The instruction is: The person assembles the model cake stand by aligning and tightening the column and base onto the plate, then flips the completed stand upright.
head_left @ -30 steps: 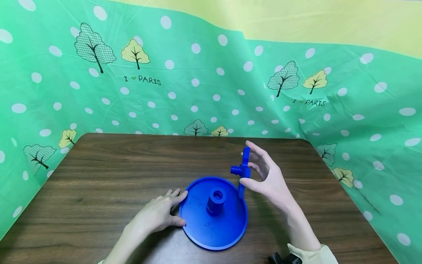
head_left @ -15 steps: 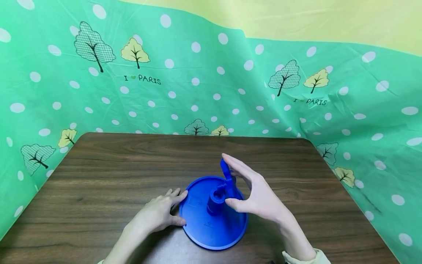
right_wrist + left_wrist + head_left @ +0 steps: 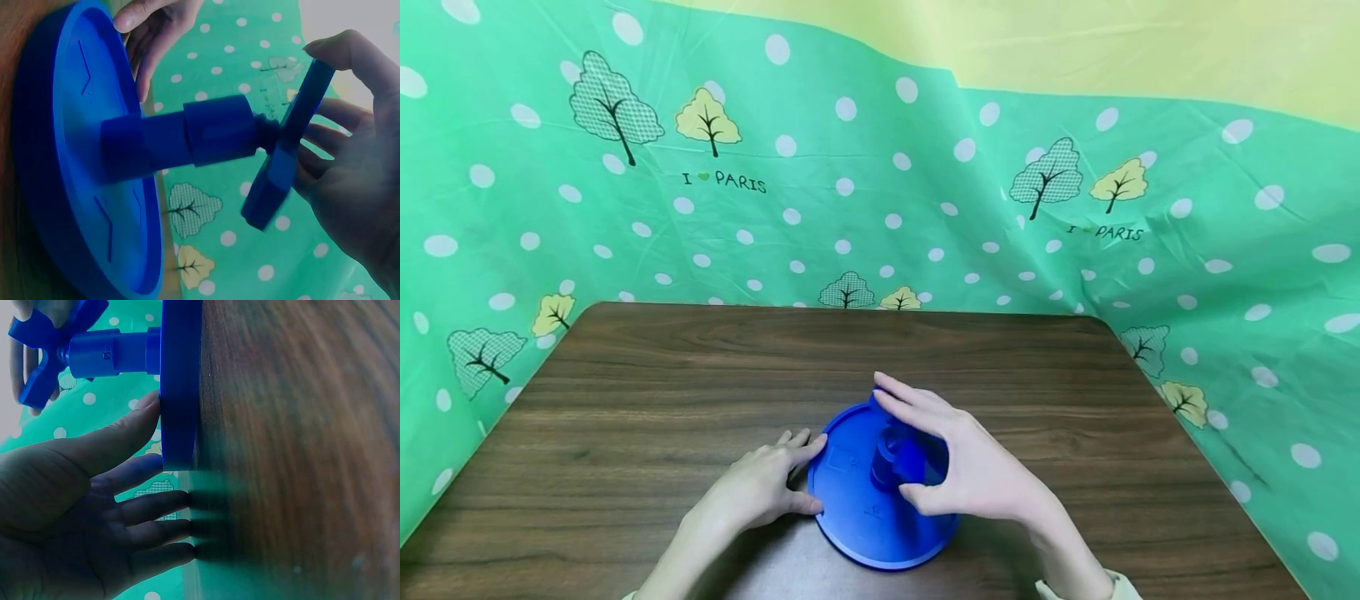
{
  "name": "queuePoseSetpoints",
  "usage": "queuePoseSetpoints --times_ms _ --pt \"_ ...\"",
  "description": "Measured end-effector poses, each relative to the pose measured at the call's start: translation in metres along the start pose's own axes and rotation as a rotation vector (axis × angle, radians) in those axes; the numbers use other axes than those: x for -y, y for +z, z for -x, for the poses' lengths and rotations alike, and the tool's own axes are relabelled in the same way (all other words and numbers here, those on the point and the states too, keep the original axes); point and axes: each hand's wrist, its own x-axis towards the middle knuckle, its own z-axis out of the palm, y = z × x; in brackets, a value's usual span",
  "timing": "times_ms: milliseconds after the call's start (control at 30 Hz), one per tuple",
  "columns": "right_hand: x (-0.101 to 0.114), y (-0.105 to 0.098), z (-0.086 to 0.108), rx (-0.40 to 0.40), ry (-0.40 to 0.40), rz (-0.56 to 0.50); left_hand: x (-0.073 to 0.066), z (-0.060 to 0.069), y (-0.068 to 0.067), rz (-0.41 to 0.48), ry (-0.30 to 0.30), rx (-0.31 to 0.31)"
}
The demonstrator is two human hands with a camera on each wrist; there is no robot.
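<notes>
A round blue base (image 3: pixel 880 542) with a raised rim lies on the table, and a hollow post (image 3: pixel 169 140) rises from its middle. My left hand (image 3: pixel 763 483) rests at the base's left edge, thumb and index finger touching the rim, the other fingers spread on the tabletop. My right hand (image 3: pixel 985 471) holds a blue winged knob (image 3: pixel 287 140) between thumb and fingers over the post. The knob's short stub (image 3: pixel 267 132) meets the mouth of the post, tilted to it in the right wrist view. How far the stub is inside is hidden.
Brown wood-grain table (image 3: pixel 662 400) lies beneath everything. Behind and at both sides hangs a green dotted cloth (image 3: pixel 820 167) with printed trees.
My right hand has carried the winged knob leftward and down, from the right of the base to the top of the post. The left hand and base stay where they were.
</notes>
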Motion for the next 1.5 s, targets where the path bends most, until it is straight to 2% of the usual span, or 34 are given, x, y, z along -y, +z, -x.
queuePoseSetpoints --times_ms 100,467,633,733,900,1100,1300,1500 --pt "0.003 0.004 0.0 0.021 -0.009 0.021 0.0 0.0 0.0 -0.005 -0.009 0.003" --pt "0.006 0.013 0.0 0.043 0.031 0.093 -0.002 0.001 -0.001 -0.007 -0.012 -0.007" --pt "0.004 0.011 -0.002 0.019 -0.043 0.124 -0.001 0.001 0.0 -0.002 -0.004 -0.011" --pt "0.001 0.008 -0.003 -0.032 -0.064 0.136 -0.001 0.001 0.0 -0.003 0.001 -0.011" --pt "-0.006 0.001 -0.001 -0.121 0.046 0.138 -0.001 0.0 0.0 -0.004 -0.009 -0.008" --pt "-0.014 -0.003 0.001 -0.103 0.149 0.144 -0.001 0.001 0.0 0.003 -0.004 -0.009" --pt "-0.017 -0.005 0.002 -0.094 0.166 0.168 0.0 0.002 -0.001 0.012 0.007 -0.016" --pt "-0.02 -0.01 0.004 -0.107 0.124 0.163 0.0 0.002 0.0 0.014 0.011 -0.017"
